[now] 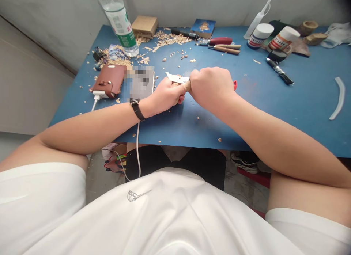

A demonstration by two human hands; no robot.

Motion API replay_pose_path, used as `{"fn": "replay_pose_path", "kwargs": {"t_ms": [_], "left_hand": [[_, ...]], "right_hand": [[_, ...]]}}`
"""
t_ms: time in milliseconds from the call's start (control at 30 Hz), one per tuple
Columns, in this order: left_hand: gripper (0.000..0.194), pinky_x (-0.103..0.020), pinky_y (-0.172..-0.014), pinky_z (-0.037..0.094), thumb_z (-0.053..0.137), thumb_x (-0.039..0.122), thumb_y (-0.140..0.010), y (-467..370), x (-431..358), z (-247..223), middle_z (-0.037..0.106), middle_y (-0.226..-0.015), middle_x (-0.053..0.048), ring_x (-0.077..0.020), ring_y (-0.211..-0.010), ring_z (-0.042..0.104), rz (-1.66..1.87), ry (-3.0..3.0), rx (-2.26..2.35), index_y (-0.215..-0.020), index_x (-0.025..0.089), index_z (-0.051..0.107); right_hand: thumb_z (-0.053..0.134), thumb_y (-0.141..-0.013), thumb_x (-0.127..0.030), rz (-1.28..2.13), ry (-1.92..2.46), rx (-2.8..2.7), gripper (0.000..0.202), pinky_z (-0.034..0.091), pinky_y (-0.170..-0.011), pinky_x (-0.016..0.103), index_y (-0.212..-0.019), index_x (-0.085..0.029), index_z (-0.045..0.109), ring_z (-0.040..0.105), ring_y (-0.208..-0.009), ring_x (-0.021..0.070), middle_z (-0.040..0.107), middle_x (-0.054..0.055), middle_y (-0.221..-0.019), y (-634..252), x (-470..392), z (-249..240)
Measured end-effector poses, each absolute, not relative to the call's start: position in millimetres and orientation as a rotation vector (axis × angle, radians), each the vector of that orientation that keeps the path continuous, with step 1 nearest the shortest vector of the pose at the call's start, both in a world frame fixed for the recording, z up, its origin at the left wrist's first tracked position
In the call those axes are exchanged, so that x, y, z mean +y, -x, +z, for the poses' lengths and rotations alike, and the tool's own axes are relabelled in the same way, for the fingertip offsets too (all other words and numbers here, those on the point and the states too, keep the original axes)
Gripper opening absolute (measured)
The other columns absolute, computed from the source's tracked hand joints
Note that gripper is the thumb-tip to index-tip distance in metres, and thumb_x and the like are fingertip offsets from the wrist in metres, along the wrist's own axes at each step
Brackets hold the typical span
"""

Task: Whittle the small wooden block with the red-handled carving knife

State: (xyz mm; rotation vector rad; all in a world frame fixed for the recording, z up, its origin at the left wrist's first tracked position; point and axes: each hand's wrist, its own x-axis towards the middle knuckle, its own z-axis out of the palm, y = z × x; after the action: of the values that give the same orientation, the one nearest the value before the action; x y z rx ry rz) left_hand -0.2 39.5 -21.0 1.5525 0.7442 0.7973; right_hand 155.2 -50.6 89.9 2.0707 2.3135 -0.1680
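My right hand (212, 85) is closed in a fist round a knife, whose red handle end (235, 85) shows past the far side of the hand. The pale blade (177, 78) points left, over the fingers of my left hand (168, 96). That hand is closed round a small wooden piece (175, 84), mostly hidden by the fingers and blade. My left thumb reaches right and touches the blade near my right fist. Both hands meet above the blue table.
On the blue table (175, 127), a bottle (122, 28), wood block (144, 26), brown leather case (109, 79) and cabled device (144, 83) lie left. Wood shavings (170, 40) and carving tools (225, 48) lie behind; paint jars (260, 35) and a black marker (279, 71) are right.
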Motion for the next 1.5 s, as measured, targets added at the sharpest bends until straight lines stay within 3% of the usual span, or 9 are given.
{"fn": "replay_pose_path", "kwargs": {"t_ms": [167,267,467,600,933,1033,1200,1367,1500], "left_hand": [[0.077,-0.027,-0.059,0.053,0.119,0.069,-0.096,-0.1,30.2,-11.6,0.06,-0.068,0.004,-0.0104,-0.062,0.056,0.816,-1.449,0.753,-0.077,0.024,0.06],[0.071,-0.024,-0.059,0.051,0.116,0.057,-0.103,0.6,23.4,-5.5,0.061,-0.069,0.005,-0.008,-0.062,0.056,0.808,-1.401,0.768,-0.077,0.021,0.062],[0.065,-0.023,-0.06,0.051,0.119,0.046,-0.101,-1.5,15.6,6.3,0.065,-0.073,0.004,-0.0081,-0.063,0.06,0.75,-1.372,0.842,-0.082,0.02,0.063],[0.069,-0.023,-0.06,0.047,0.115,0.042,-0.106,-9.3,10.8,10.8,0.055,-0.069,0.006,-0.0078,-0.063,0.054,0.8,-1.366,0.901,-0.076,0.021,0.057],[0.07,-0.026,-0.066,0.054,0.117,0.048,-0.104,-12.1,8.7,8.0,0.057,-0.072,0.005,-0.0124,-0.069,0.057,0.839,-1.322,1.035,-0.085,0.026,0.053],[0.069,-0.026,-0.066,0.053,0.113,0.045,-0.108,-9.7,9.8,8.4,0.054,-0.069,0.005,-0.0122,-0.068,0.054,0.835,-1.322,0.986,-0.081,0.026,0.052],[0.059,-0.026,-0.065,0.049,0.114,0.04,-0.106,-1.0,17.7,0.2,0.057,-0.074,0.005,-0.0114,-0.069,0.055,0.898,-1.381,0.847,-0.083,0.023,0.062],[0.043,-0.028,-0.054,0.048,0.117,0.043,-0.101,9.3,26.0,-12.4,0.062,-0.084,0.002,-0.0153,-0.075,0.058,0.941,-1.372,0.657,-0.102,0.023,0.079],[0.051,-0.027,-0.058,0.041,0.117,0.043,-0.104,13.6,25.4,-10.1,0.062,-0.085,0.002,-0.0118,-0.071,0.051,0.918,-1.366,0.677,-0.096,0.024,0.07]], "right_hand": [[0.043,-0.118,-0.022,0.042,-1.964,2.202,0.052,0.061,-0.095,0.041,-0.151,-0.016,0.083,0.087,-0.124,0.0394,0.091,0.026,-0.139,-162.4,-32.7,69.1],[0.04,-0.113,-0.008,0.142,-1.879,2.188,0.059,0.06,-0.095,0.042,-0.155,-0.013,0.082,0.089,-0.128,0.0394,0.091,0.027,-0.145,-164.4,-28.6,68.0],[0.047,-0.117,-0.013,0.067,-1.863,2.25,0.053,0.055,-0.098,0.042,-0.154,-0.011,0.084,0.086,-0.129,0.037,0.09,0.027,-0.15,-167.3,-29.7,77.0],[0.049,-0.111,-0.008,0.044,-1.991,2.172,0.058,0.058,-0.1,0.042,-0.156,-0.013,0.085,0.085,-0.129,0.0379,0.09,0.026,-0.147,-164.3,-29.1,72.4],[0.05,-0.112,0.001,-0.085,-2.165,2.103,0.048,0.048,-0.081,0.036,-0.139,-0.005,0.089,0.09,-0.127,0.0373,0.091,0.029,-0.139,-154.7,-38.1,72.8],[0.049,-0.121,-0.008,-0.04,-2.131,2.127,0.046,0.046,-0.08,0.038,-0.146,-0.006,0.087,0.09,-0.129,0.0409,0.091,0.029,-0.139,-156.6,-37.6,74.1],[0.054,-0.129,-0.04,0.015,-1.898,2.231,0.048,0.048,-0.079,0.04,-0.153,-0.012,0.084,0.088,-0.119,0.041,0.091,0.026,-0.138,-162.5,-31.7,80.3],[0.058,-0.123,-0.033,0.12,-1.753,2.269,0.041,0.052,-0.082,0.042,-0.139,-0.015,0.091,0.086,-0.114,0.0406,0.091,0.023,-0.124,-162.1,-24.3,90.8],[0.056,-0.123,-0.034,0.127,-1.71,2.26,0.041,0.05,-0.077,0.042,-0.128,-0.017,0.092,0.088,-0.111,0.0415,0.089,0.022,-0.114,-159.2,-19.2,94.9]]}}
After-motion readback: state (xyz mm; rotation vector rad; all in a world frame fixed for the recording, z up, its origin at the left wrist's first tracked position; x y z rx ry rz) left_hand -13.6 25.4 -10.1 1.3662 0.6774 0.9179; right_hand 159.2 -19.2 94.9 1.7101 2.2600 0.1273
